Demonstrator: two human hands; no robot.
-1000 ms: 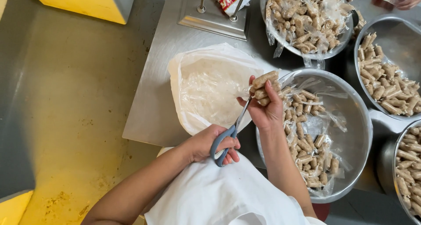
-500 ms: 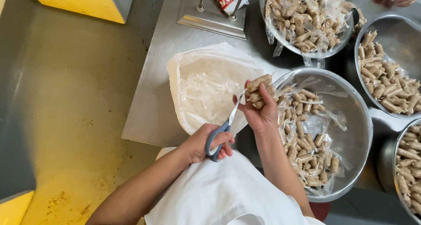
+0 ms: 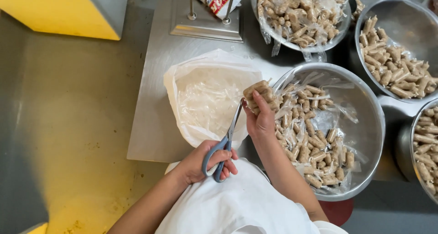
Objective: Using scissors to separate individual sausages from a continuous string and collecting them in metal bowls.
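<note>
The left hand (image 3: 205,163) is closed through the grey-blue handles of a pair of scissors (image 3: 226,142), whose blades point up and away from the person toward the packet held in the other hand. The right hand (image 3: 262,120) is closed around a clear plastic packet of tan, log-shaped pieces (image 3: 258,93), holding it above the near-left rim of the closest steel bowl (image 3: 372,106). The scissor tips lie just beside the lower left edge of that packet; whether the blades touch the plastic cannot be told.

The closest bowl holds more packets of the same kind, loosely heaped in crumpled clear film. To its left, on the steel worktop (image 3: 155,101), sits a white plastic bag (image 3: 182,74) standing open, with clear plastic film inside.

Three further steel bowls are in view: one at the top (image 3: 337,35) heaped with wrapped packets, one at upper right (image 3: 401,15) holding unwrapped tan pieces, and one at the right edge (image 3: 408,142) with the same. A metal stand (image 3: 205,26) sits at the far end of the worktop. The floor (image 3: 68,124) to the left is yellow-stained.
</note>
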